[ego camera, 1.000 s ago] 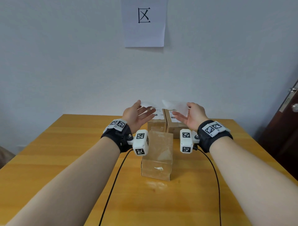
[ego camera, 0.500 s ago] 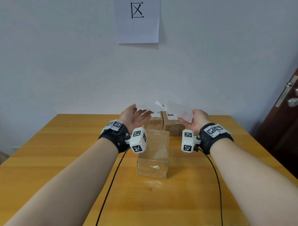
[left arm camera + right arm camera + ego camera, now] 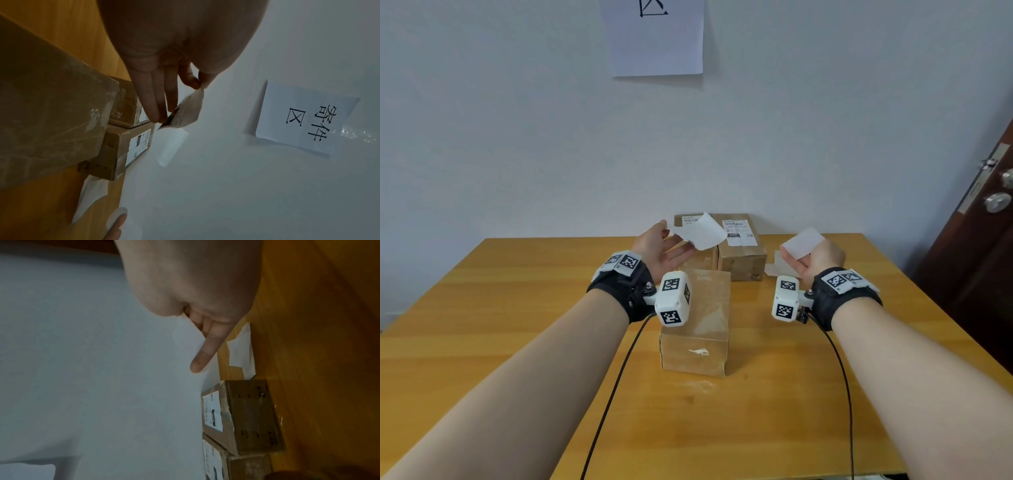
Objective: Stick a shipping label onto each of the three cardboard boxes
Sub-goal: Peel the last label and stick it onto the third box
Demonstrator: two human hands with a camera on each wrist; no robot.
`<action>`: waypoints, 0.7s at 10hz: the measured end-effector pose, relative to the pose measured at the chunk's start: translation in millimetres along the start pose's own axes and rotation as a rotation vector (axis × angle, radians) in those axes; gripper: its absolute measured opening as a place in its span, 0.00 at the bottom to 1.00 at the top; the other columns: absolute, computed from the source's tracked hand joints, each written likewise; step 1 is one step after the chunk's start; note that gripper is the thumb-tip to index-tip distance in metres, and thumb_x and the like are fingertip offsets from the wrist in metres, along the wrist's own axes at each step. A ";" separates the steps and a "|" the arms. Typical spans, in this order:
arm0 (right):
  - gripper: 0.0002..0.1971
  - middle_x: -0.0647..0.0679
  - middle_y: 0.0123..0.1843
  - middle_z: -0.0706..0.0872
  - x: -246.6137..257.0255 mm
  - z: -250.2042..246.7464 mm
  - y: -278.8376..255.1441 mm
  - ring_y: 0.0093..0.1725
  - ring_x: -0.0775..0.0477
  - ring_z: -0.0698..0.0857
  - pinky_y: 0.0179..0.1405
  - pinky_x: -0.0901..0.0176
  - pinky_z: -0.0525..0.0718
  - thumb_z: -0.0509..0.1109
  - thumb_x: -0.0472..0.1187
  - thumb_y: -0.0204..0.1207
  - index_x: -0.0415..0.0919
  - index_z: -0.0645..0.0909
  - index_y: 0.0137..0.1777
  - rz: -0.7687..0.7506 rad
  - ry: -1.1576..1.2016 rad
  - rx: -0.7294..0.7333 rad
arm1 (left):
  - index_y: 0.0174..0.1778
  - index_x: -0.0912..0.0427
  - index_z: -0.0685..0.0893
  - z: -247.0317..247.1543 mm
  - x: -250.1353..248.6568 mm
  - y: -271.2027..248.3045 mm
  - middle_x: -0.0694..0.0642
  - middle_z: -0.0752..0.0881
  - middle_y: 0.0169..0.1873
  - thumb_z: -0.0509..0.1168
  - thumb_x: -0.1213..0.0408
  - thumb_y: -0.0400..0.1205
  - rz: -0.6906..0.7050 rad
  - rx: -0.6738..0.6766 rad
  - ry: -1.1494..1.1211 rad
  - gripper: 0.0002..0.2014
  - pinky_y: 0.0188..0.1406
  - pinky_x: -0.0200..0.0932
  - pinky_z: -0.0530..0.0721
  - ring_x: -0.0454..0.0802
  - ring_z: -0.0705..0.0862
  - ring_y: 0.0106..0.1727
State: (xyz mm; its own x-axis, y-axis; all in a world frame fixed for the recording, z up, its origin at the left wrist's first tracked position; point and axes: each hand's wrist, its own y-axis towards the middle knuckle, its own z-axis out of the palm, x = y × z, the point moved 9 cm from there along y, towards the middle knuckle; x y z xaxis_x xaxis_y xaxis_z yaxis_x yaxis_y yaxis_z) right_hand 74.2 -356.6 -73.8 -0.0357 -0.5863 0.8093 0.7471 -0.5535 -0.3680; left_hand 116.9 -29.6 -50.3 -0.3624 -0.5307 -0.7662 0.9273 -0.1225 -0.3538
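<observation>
Shipping label (image 3: 702,230) pinched by left hand (image 3: 659,251), right hand (image 3: 815,260) apparently pinching backing paper (image 3: 802,242): lay flat on unlabelled box (image 3: 697,322) at 6 o'clock.

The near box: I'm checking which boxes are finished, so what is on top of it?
The near box shows only glossy tape on top, no label. The left wrist camera covers its near left corner.

near box (image 3: 695,329): unlabelled | two far boxes (image 3: 739,253): labelled | label (image 3: 703,231): held aloft
</observation>
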 end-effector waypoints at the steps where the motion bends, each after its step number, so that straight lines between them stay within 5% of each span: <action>1: 0.26 0.33 0.85 0.72 -1.9 -4.9 -1.0 0.69 0.32 0.84 0.41 0.46 0.93 0.56 0.43 0.91 0.35 0.65 0.86 0.009 -0.070 -0.012 | 0.68 0.61 0.76 -0.7 3.4 3.4 0.65 0.91 0.56 0.62 0.58 0.91 -0.014 -0.005 0.020 0.14 0.40 0.61 0.93 0.68 0.91 0.54; 2: 0.27 0.32 0.85 0.71 -2.7 0.1 -10.4 0.66 0.35 0.81 0.62 0.40 0.90 0.62 0.42 0.88 0.33 0.69 0.85 -0.008 -0.266 0.017 | 0.57 0.61 0.77 -1.8 5.5 5.1 0.65 0.91 0.58 0.62 0.57 0.90 -0.033 -0.009 0.042 0.10 0.41 0.61 0.92 0.69 0.92 0.53; 3: 0.24 0.31 0.74 0.81 3.5 11.6 -15.8 0.61 0.38 0.78 0.70 0.38 0.82 0.66 0.38 0.85 0.33 0.76 0.80 -0.049 -0.482 0.037 | 0.51 0.60 0.78 -0.3 6.8 1.2 0.64 0.91 0.57 0.62 0.55 0.90 -0.063 0.014 0.057 0.11 0.38 0.61 0.92 0.68 0.92 0.52; 4: 0.20 0.40 0.70 0.83 14.6 35.2 -30.0 0.67 0.39 0.79 0.70 0.47 0.79 0.65 0.32 0.86 0.36 0.80 0.77 -0.147 -0.650 0.073 | 0.53 0.59 0.80 3.6 7.8 -8.4 0.63 0.90 0.55 0.59 0.51 0.91 -0.116 0.054 0.078 0.14 0.41 0.63 0.92 0.68 0.90 0.57; 5: 0.30 0.46 0.83 0.76 15.8 76.4 -50.8 0.81 0.43 0.75 0.75 0.50 0.76 0.67 0.25 0.81 0.49 0.78 0.80 -0.382 -0.878 0.296 | 0.50 0.61 0.82 7.3 6.5 -20.2 0.64 0.90 0.54 0.60 0.50 0.91 -0.149 0.110 0.071 0.17 0.43 0.63 0.91 0.68 0.91 0.55; 6: 0.36 0.50 0.81 0.74 4.1 106.7 -78.3 0.77 0.49 0.74 0.70 0.56 0.83 0.73 0.25 0.79 0.58 0.76 0.81 -0.529 -0.968 0.547 | 0.56 0.62 0.80 8.9 4.1 -31.5 0.66 0.91 0.57 0.60 0.49 0.91 -0.183 0.166 0.055 0.17 0.46 0.65 0.92 0.70 0.92 0.54; 7: 0.34 0.54 0.82 0.71 3.2 124.1 -98.9 0.80 0.48 0.73 0.80 0.43 0.77 0.79 0.32 0.76 0.63 0.80 0.78 -0.688 -0.960 0.652 | 0.62 0.59 0.77 6.2 0.7 -39.5 0.64 0.91 0.59 0.58 0.47 0.91 -0.198 0.195 0.102 0.18 0.55 0.66 0.90 0.69 0.91 0.58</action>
State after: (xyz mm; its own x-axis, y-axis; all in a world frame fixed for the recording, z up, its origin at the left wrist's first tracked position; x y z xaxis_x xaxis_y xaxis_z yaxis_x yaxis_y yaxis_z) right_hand 82.6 -230.3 22.0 -0.2528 0.4852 0.8371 0.9522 -0.0287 0.3042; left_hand 80.6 -30.4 -33.6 -0.5364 -0.3950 -0.7459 0.8346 -0.3794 -0.3993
